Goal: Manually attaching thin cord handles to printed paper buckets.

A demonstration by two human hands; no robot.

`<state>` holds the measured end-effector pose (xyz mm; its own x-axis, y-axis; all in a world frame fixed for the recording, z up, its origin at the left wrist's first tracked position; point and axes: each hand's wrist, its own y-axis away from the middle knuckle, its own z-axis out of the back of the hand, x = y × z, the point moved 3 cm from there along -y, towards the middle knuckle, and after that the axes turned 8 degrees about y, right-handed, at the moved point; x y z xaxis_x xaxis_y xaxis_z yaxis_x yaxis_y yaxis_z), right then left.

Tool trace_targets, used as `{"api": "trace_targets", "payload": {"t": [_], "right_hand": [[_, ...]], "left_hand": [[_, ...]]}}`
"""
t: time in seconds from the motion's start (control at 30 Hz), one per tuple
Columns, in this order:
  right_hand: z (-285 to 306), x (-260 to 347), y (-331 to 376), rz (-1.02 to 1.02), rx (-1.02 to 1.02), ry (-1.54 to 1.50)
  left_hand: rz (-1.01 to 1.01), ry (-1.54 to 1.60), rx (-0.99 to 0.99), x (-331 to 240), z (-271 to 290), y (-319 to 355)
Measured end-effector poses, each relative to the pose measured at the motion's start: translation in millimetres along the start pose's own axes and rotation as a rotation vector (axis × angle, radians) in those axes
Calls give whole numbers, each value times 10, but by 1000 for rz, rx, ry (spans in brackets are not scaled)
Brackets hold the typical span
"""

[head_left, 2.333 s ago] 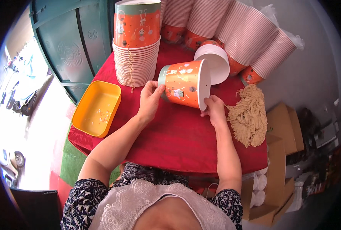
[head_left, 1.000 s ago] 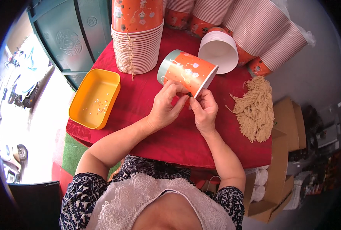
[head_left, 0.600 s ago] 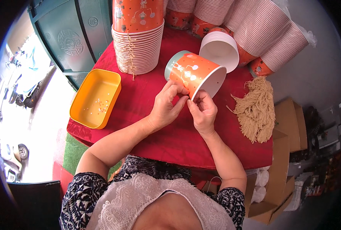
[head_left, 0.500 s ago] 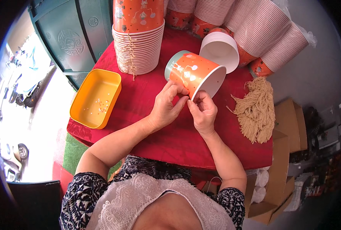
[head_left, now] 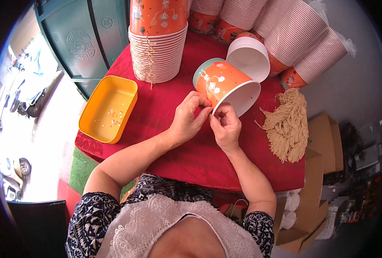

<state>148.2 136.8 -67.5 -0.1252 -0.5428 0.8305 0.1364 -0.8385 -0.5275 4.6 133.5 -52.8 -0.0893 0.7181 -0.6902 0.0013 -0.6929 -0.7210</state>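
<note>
We have the orange tub (head_left: 225, 84) just beyond both hands, tipped on its side, its long axis slanting from the grey-green base, ahead of the left hand (head_left: 190, 114), to the open mouth, ahead of and to the right of the right hand (head_left: 226, 127). Both hands meet it at the near edge of the rim, so neither is clearly nearer: our left thumb and forefinger come together against the wall just behind that edge, while our right thumb and forefinger pinch close at the rim itself. We cannot tell whether anything thin is caught between the fingertips, which hide that spot. The mouth faces away from the left hand and shows a plain white inside with a small dark hole near the rim, away from our fingers. Outside, the tub is glossy, with pale cartoon figures and dark specks over the orange. Beyond the right hand, the tan yarn bundle (head_left: 286, 129) lies on the red-covered worktop (head_left: 178, 167).
</note>
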Motion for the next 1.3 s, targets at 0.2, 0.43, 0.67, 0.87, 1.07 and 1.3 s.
{"api": "trace_targets", "payload": {"t": [0.2,0.43,0.67,0.87,1.07,1.3], "right_hand": [[1,-18,12,36,-3,70],[-13,28,5,184,-18,286],[154,289,-148,419,-150,717],[335,606,-314,605,-196,923],[325,827,-281,726,-30,1057],[455,898,-137,670,-20,964]], "left_hand": [[-8,-10,0,0,-7,9],[42,0,-2,11,-15,5],[75,-22,-66,-36,8,-76],[126,-5,-66,-326,407,-277],[45,-371,-74,-748,1087,-245],[325,-603,-113,-422,2128,189]]}}
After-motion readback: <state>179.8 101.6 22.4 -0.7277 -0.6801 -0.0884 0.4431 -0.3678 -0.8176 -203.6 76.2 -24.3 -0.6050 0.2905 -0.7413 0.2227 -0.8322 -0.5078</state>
